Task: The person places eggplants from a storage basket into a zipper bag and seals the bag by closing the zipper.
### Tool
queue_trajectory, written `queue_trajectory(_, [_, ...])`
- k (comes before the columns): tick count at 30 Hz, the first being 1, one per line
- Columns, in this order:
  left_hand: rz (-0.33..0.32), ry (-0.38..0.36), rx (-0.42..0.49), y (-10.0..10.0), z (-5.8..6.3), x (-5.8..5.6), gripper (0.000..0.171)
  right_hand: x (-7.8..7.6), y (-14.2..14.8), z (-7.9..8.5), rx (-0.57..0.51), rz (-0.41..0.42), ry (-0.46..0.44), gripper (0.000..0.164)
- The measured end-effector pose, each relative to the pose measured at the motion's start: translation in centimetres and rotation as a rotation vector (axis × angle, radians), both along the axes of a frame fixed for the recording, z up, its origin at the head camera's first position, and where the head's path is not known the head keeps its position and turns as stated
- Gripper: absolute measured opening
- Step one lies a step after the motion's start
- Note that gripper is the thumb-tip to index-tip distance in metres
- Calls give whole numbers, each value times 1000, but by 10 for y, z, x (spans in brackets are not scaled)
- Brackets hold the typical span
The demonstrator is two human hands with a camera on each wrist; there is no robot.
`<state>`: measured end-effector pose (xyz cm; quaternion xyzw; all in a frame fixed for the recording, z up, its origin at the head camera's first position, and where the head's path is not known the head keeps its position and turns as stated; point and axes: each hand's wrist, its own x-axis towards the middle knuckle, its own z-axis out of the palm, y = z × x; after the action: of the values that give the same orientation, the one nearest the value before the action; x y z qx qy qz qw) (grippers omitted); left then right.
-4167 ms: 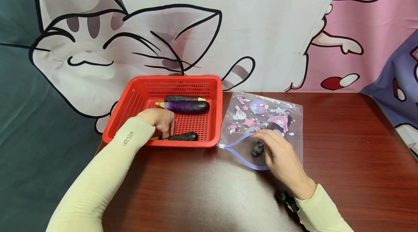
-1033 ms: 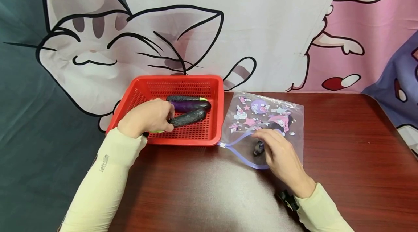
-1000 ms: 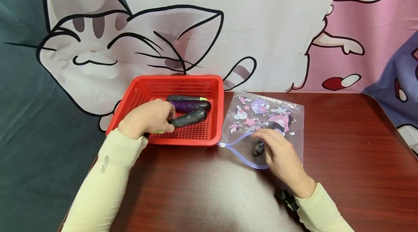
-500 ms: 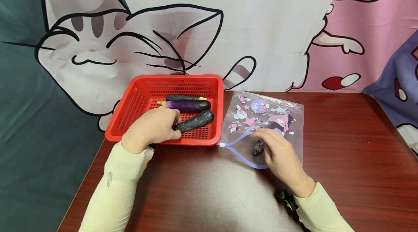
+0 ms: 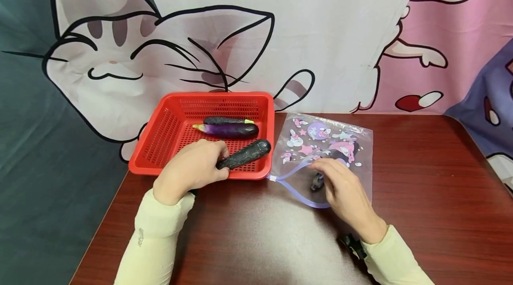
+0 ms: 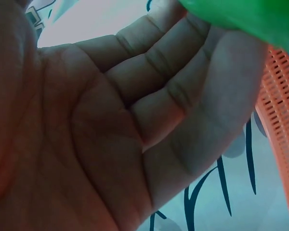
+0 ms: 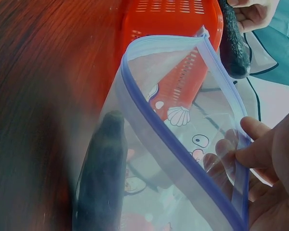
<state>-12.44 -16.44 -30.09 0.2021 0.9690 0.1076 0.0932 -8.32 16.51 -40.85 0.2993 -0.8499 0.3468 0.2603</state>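
Note:
My left hand (image 5: 192, 169) grips a dark, bumpy cucumber (image 5: 246, 155) by one end, its far end raised over the basket's front right. In the left wrist view the fingers curl round its bright green end (image 6: 250, 14). My right hand (image 7: 274, 159) pinches the edge of a clear, printed zip bag (image 7: 149, 113), keeping the purple-rimmed mouth apart. A long dark vegetable (image 7: 101, 173) lies inside that bag. In the red basket (image 5: 140, 170) sit a purple eggplant (image 5: 230, 130) and, behind it, another dark cucumber (image 5: 220, 120).
The basket and bag lie side by side on a reddish-brown wooden table (image 5: 248, 236). A white slider (image 5: 272, 178) sits at the bag's corner by the basket. Behind hangs a cloth (image 5: 340, 31) printed with cartoon animals.
My left hand took hold of the cucumber at the basket's front, lifted it and moved right with it. My right hand stays at the bag's mouth.

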Motion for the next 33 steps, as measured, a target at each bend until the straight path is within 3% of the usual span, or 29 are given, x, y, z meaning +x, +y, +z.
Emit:
queue_trajectory(5, [5, 16, 34, 5, -4, 8, 16, -1, 1, -1, 4, -1, 8, 40])
queue_trajectory(12, [20, -4, 91, 13, -9, 19, 16, 0, 3, -1, 20, -8, -50, 33])
queue_trajectory(25, [30, 5, 150, 26, -15, 36, 19, 0, 1, 2, 16, -13, 32, 45])
queue_trajectory(33, [-15, 26, 161, 38, -16, 47, 17, 0, 2, 5, 29, -19, 36, 44])
